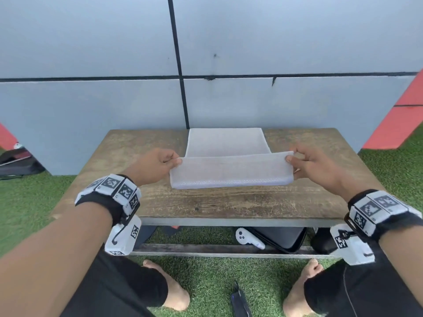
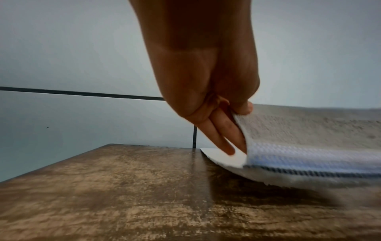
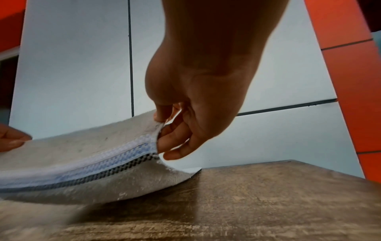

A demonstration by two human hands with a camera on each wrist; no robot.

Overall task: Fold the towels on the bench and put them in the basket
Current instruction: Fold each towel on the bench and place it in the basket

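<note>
A white towel with a blue-and-black woven band near its hem lies lengthwise on the wooden bench. Its near end is lifted off the bench and doubled back toward the wall. My left hand pinches the left corner of that raised end, and my right hand pinches the right corner. In the left wrist view the thumb sits on top of the towel with fingers under it. The right wrist view shows the same pinch on the towel by my right hand. No basket is in view.
The bench stands against a grey panelled wall on green artificial turf. Under the bench lie a white controller and a black case. A dark bag sits at the far left. My bare feet are near the bench.
</note>
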